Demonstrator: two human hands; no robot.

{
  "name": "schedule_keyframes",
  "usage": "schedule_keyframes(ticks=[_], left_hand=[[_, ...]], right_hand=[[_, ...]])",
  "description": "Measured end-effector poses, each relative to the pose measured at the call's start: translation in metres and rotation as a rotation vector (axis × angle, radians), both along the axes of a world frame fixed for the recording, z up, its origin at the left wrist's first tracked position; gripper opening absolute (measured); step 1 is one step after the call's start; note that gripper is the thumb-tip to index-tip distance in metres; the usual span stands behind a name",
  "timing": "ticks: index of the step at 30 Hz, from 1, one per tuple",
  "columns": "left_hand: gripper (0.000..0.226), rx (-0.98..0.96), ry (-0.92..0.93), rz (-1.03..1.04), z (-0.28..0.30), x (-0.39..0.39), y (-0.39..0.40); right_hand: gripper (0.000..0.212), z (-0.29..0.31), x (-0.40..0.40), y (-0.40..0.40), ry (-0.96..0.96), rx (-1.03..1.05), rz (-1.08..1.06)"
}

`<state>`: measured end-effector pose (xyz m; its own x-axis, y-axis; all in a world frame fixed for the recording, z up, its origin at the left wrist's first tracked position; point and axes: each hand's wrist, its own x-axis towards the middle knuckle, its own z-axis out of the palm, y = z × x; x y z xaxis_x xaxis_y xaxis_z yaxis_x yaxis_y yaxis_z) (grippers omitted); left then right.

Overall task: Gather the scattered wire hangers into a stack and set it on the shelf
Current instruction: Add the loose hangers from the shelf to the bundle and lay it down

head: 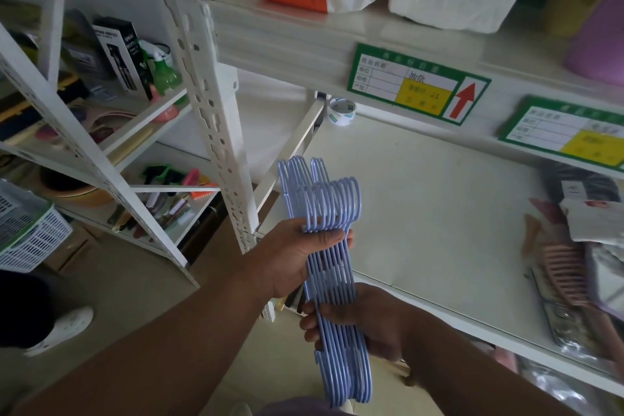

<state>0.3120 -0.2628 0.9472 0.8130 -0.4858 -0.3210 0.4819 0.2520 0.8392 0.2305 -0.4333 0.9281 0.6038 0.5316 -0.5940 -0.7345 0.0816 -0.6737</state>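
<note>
A stack of several light blue wire hangers [332, 272] is held edge-on in front of me, hooks pointing up and away. My left hand [287, 260] grips the stack just below the hooks. Lower down, my right hand [358, 317] is wrapped around the middle of the stack. The hangers hover just off the front left corner of the white shelf [439, 213], not resting on it. The bottom ends of the hangers reach the lower edge of the view.
On the shelf lie a roll of tape [341, 111] at the back left and combs and packets [567, 267] at the right. A perforated white upright [216, 118] stands left of the hangers. Another rack of goods [128, 84] and a white basket [27, 230] are at the left.
</note>
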Motion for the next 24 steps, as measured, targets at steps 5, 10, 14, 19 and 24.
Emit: schedule_keyframes(ticks=[5,10,14,19,24], left_hand=[[0.031,-0.022,0.011,-0.045,0.005,0.002,-0.02],[0.028,-0.043,0.021,-0.075,0.009,0.006,-0.042],[0.026,-0.071,0.007,-0.123,0.013,0.009,-0.057],[0.023,-0.057,-0.013,-0.164,0.014,0.011,-0.07],[0.028,-0.101,-0.064,-0.193,0.018,0.015,-0.072]], right_hand=[[0.021,0.004,-0.007,-0.014,-0.031,0.061,-0.051],[0.019,0.01,-0.013,-0.03,-0.058,0.072,-0.093],[0.015,0.016,-0.018,-0.04,-0.078,0.061,-0.124],[0.018,0.015,-0.025,-0.051,-0.053,0.034,-0.206],[0.012,0.026,-0.025,-0.06,-0.08,0.086,-0.237]])
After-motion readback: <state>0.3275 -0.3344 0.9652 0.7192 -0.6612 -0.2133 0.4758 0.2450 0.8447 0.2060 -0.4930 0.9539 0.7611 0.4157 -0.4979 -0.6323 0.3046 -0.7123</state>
